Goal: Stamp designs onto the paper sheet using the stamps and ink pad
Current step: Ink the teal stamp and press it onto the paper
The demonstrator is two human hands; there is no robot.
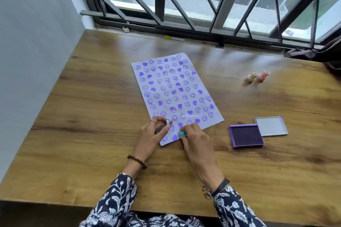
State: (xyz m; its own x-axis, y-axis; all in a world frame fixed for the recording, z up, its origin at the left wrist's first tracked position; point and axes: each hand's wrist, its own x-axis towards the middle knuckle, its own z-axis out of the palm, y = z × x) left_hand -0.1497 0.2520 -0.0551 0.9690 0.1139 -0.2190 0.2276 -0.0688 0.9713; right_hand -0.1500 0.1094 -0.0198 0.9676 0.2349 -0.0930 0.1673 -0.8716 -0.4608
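While purple hearts and smileys crowd the paper sheet [173,94], the right hand [195,140] pinches a teal stamp [183,133] onto it. The left hand [153,134] grips a 2nd teal stamp [168,122].

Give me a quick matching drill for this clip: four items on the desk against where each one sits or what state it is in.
Items:
1. ink pad
2. lid
3. paper sheet
4. pink stamp

Places or states:
A. far right of the desk, beside a cream stamp
B. open, dark purple surface exposed
C. covered in purple smileys and hearts
D. lying pale side up, just behind the pad

Pairs: 1-B, 2-D, 3-C, 4-A
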